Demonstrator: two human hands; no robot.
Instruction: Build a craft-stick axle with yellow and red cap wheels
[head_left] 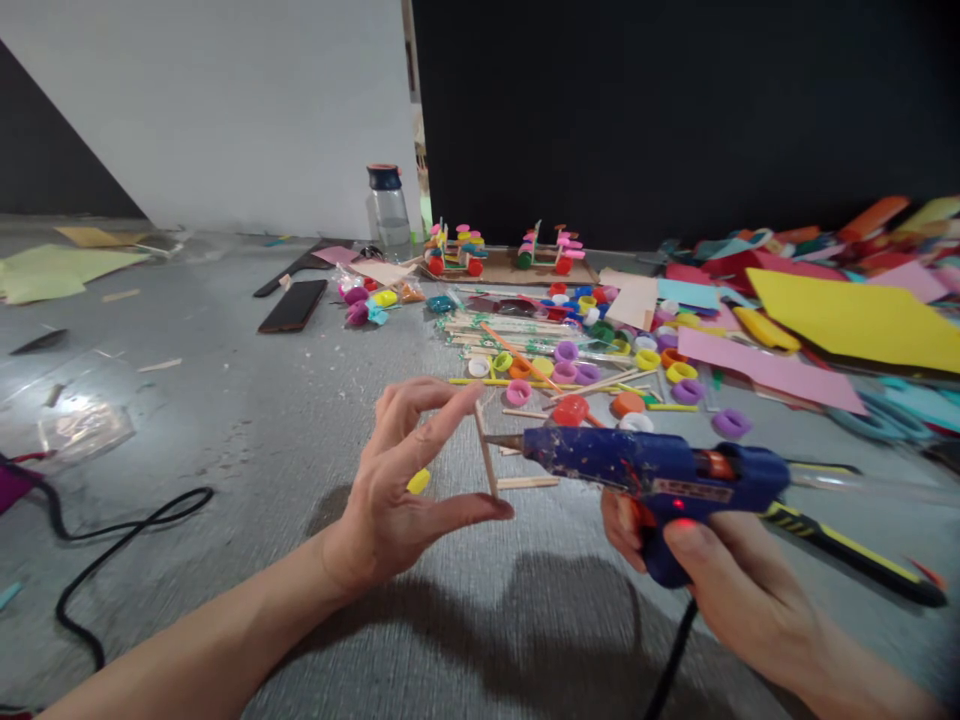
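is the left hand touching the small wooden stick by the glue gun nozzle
Touching. In the head view, the left hand holds the small wooden stick by its ends, between thumb and finger.

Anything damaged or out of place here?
Slightly: the blue glue gun in the right hand has pale marks on its body, perhaps old glue or wear. Plastic caps lie scattered beyond it, more untidy than wrong.

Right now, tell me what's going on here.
The person's left hand holds a short stick endwise between its fingers. The right hand grips a glue gun, its nozzle at the stick, touching or nearly so. Plastic rings, other sticks and paper lie on the table; two wheeled models stand behind.
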